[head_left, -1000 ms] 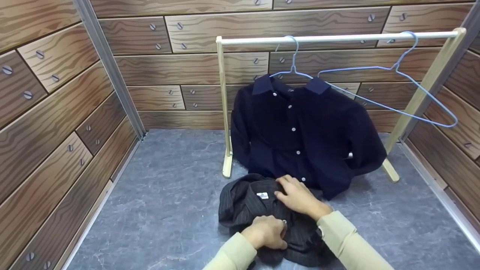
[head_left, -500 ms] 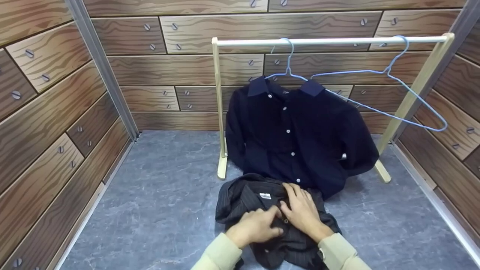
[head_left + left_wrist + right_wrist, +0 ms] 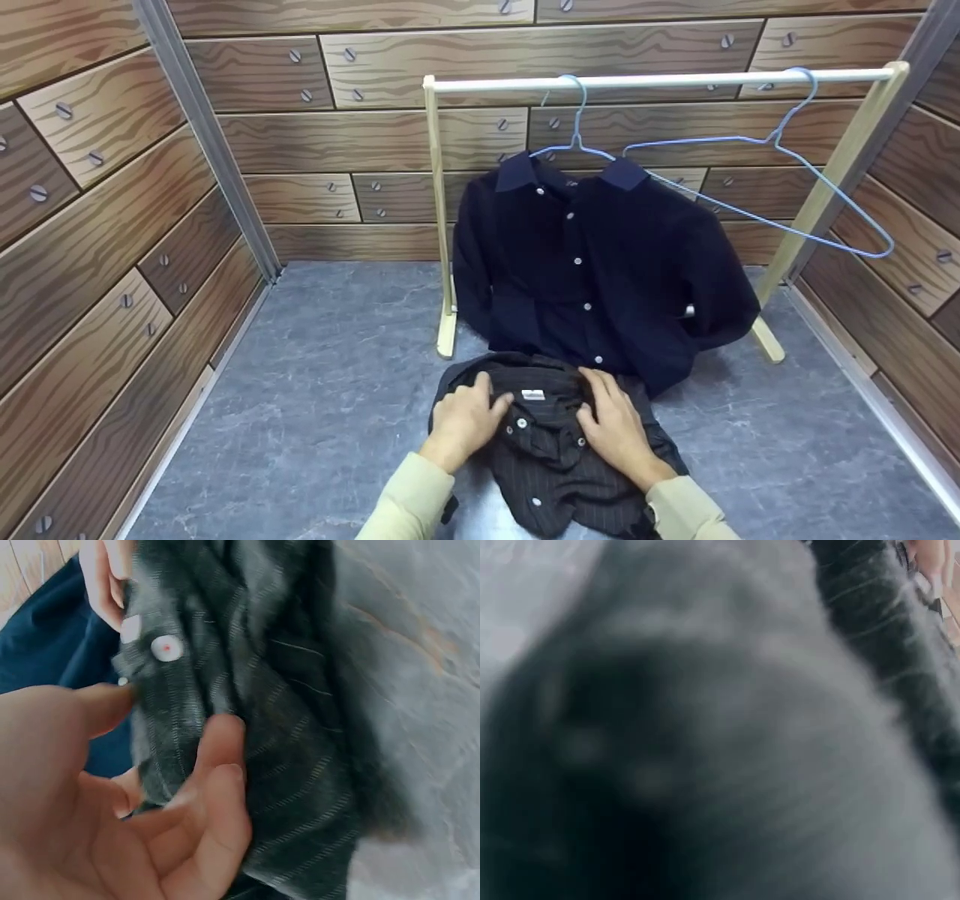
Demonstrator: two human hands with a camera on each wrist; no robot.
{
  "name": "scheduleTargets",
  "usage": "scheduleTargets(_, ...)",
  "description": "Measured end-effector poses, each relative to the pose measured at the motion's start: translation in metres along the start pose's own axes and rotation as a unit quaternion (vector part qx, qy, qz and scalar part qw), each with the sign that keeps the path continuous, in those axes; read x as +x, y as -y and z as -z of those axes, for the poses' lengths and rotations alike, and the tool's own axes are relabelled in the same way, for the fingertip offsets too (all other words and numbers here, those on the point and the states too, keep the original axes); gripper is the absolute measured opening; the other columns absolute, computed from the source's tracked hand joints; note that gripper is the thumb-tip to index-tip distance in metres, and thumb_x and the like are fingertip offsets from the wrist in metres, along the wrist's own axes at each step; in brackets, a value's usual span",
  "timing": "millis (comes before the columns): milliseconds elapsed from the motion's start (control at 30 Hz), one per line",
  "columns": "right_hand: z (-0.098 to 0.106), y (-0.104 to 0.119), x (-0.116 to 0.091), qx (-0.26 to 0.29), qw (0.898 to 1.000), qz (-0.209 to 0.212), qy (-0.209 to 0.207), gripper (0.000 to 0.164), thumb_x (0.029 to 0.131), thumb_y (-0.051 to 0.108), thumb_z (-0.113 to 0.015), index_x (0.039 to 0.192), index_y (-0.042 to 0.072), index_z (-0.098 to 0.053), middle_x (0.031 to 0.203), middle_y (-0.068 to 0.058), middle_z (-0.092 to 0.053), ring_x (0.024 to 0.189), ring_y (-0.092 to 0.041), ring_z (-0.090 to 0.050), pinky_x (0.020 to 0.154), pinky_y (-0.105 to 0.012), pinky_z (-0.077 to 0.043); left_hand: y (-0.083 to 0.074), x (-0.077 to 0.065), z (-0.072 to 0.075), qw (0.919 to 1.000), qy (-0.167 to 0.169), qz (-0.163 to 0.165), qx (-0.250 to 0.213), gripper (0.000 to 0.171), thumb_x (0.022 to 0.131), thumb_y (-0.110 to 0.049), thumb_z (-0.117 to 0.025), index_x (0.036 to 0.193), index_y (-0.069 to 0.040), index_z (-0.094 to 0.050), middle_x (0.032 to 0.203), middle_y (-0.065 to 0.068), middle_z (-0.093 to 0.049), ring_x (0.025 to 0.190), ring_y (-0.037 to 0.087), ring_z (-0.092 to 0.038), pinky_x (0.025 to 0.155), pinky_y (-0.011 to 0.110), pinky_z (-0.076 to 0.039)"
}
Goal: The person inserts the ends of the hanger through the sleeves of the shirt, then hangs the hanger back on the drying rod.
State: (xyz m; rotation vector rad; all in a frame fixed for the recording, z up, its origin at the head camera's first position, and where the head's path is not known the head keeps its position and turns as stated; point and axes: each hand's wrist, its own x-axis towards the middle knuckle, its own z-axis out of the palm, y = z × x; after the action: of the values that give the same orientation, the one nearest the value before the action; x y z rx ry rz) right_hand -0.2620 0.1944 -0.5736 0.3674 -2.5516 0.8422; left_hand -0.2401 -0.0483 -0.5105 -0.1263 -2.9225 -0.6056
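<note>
A dark pinstriped shirt lies bunched on the grey surface, its collar at the far end, with a white label inside and pale buttons down its front. My left hand is at the left of the neck opening, thumb and index finger spread; in the left wrist view, its bent fingers touch the striped cloth. Across from it, my right hand rests its fairly straight fingers on the right side of the collar. Blurred cloth fills most of the right wrist view, hiding that hand's fingertips.
Just beyond, a navy shirt hangs on a blue hanger from the rack's white rail, its hem reaching the surface. A bare blue hanger hangs at the right. Wood-patterned walls enclose the grey surface.
My left hand has moved from the front of the pinstriped shirt leftward and away to the collar's left side. The neck opening is spread wider; my right hand has shifted slightly right and nearer.
</note>
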Motion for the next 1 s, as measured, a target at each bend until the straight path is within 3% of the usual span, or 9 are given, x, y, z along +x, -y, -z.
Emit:
scheduleTargets(133,-0.001,-0.002,-0.003,0.015,0.999,-0.029,-0.004,0.05,0.087,0.018,-0.069,0.135,0.01,-0.057,0.133,-0.01,-0.059,0.112,-0.04,-0.061,0.09,-0.056,-0.048,0.006,0.004,-0.002,0.9991,-0.028,0.02,-0.025,0.034,0.091,-0.045,-0.063,0.085,-0.013,-0.056,0.085,0.013,-0.063,0.073,0.041,-0.067,0.063,0.051,-0.052)
scheduleTargets(300,-0.004,-0.003,-0.004,0.004,1.0,-0.013,-0.003,0.055,0.088,0.03,-0.073,0.135,0.009,-0.055,0.13,-0.011,-0.058,0.108,-0.041,-0.061,0.088,-0.056,-0.049,0.01,0.005,0.002,0.9961,-0.059,-0.024,-0.061,0.019,0.074,-0.018,-0.07,0.08,-0.016,-0.052,0.075,0.005,-0.062,0.063,0.034,-0.063,0.052,0.044,-0.046)
scheduleTargets(400,-0.004,-0.003,-0.004,-0.016,0.999,0.029,-0.016,0.063,0.084,0.026,-0.076,0.139,0.008,-0.051,0.133,-0.016,-0.053,0.111,-0.041,-0.059,0.09,-0.055,-0.048,0.011,0.005,0.005,0.9926,-0.071,-0.045,-0.087,0.026,0.069,-0.008,-0.067,0.088,-0.016,-0.053,0.077,0.008,-0.067,0.063,0.034,-0.064,0.049,0.042,-0.043)
scheduleTargets(500,-0.002,-0.003,-0.004,-0.046,0.994,0.088,-0.045,0.065,0.081,0.02,-0.077,0.139,0.007,-0.051,0.137,-0.023,-0.048,0.117,-0.044,-0.054,0.097,-0.056,-0.044,0.01,0.007,0.009,0.9876,-0.076,-0.058,-0.125,0.03,0.072,-0.002,-0.064,0.098,-0.016,-0.055,0.083,0.007,-0.071,0.067,0.029,-0.067,0.052,0.04,-0.047)
scheduleTargets(600,0.001,-0.001,-0.002,-0.09,0.981,0.154,-0.077,0.054,0.079,0.016,-0.072,0.131,0.008,-0.058,0.129,-0.026,-0.05,0.115,-0.044,-0.051,0.102,-0.06,-0.038,0.008,0.009,0.012,0.98,-0.088,-0.069,-0.165,0.032,0.078,0.0,-0.064,0.105,-0.015,-0.057,0.087,0.001,-0.073,0.075,0.022,-0.07,0.061,0.039,-0.052)
scheduleTargets(700,0.006,0.002,0.0,-0.136,0.967,0.195,-0.092,0.034,0.08,0.017,-0.067,0.112,0.008,-0.066,0.108,-0.019,-0.053,0.1,-0.04,-0.052,0.1,-0.06,-0.038,0.005,0.011,0.016,0.9715,-0.11,-0.08,-0.194,0.031,0.08,0.001,-0.065,0.107,-0.014,-0.06,0.09,-0.001,-0.074,0.082,0.017,-0.071,0.07,0.039,-0.055)
scheduleTargets(767,0.009,0.004,0.0,-0.154,0.965,0.193,-0.09,0.022,0.082,0.019,-0.065,0.102,0.009,-0.066,0.095,-0.014,-0.05,0.09,-0.036,-0.05,0.096,-0.057,-0.038,0.003,0.012,0.019,0.9653,-0.129,-0.088,-0.209,0.029,0.081,0.002,-0.065,0.106,-0.014,-0.061,0.09,0.0,-0.074,0.085,0.016,-0.071,0.075,0.038,-0.055)
scheduleTargets(833,0.014,0.006,-0.002,-0.162,0.97,0.166,-0.08,0.015,0.086,0.022,-0.063,0.094,0.01,-0.065,0.088,-0.01,-0.047,0.084,-0.034,-0.048,0.09,-0.053,-0.038,0.0,0.013,0.022,0.9583,-0.146,-0.096,-0.227,0.027,0.082,0.003,-0.065,0.104,-0.013,-0.063,0.091,0.001,-0.073,0.086,0.016,-0.07,0.078,0.036,-0.055)
scheduleTargets(1000,0.032,0.009,-0.003,-0.141,0.984,0.094,-0.061,0.014,0.093,0.025,-0.061,0.086,0.012,-0.064,0.084,-0.006,-0.055,0.084,-0.03,-0.051,0.082,-0.048,-0.037,-0.006,0.017,0.027,0.943,-0.168,-0.097,-0.27,0.022,0.086,0.004,-0.063,0.103,-0.011,-0.064,0.094,0.002,-0.072,0.089,0.015,-0.069,0.083,0.034,-0.054)
